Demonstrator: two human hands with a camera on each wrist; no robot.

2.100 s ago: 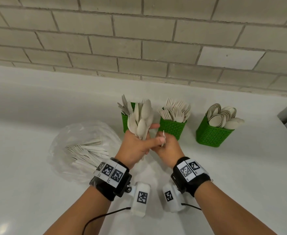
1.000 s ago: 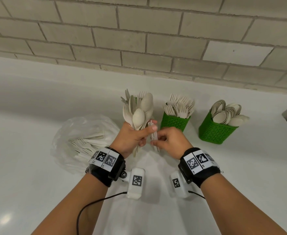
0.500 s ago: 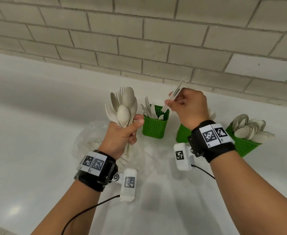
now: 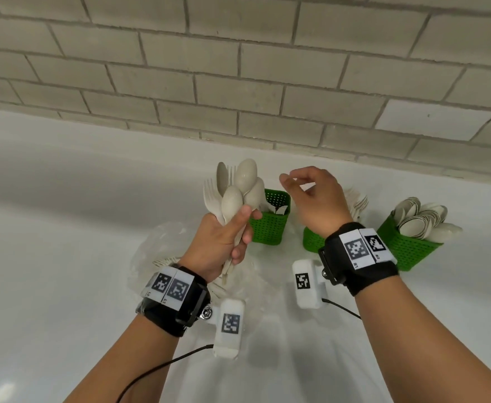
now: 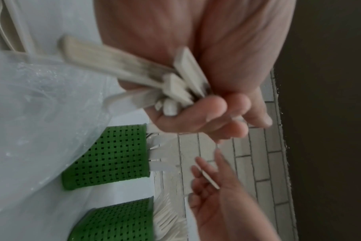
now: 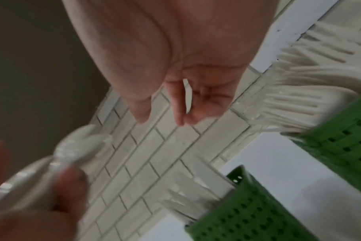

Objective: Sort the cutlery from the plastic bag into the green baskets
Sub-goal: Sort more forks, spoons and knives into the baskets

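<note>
Head view, cutlery bunch [image 4: 238, 196] gripped in L hand [image 4: 224, 242], upright

Three baskets stand in a row on the bench [image 4: 64, 271], close to the wall [image 4: 238, 68] behind them. The left basket [image 4: 270, 225] has knives in it, I think. The middle basket [image 4: 311, 244] holds forks and the right basket [image 4: 407, 251] holds spoons. The bag [image 4: 151, 251] lies on the bench, left of the baskets and nearer the person. The left hand [image 4: 224, 242] is above the bag. The right hand [image 4: 317, 199] is above the space between the left and middle baskets.
</note>
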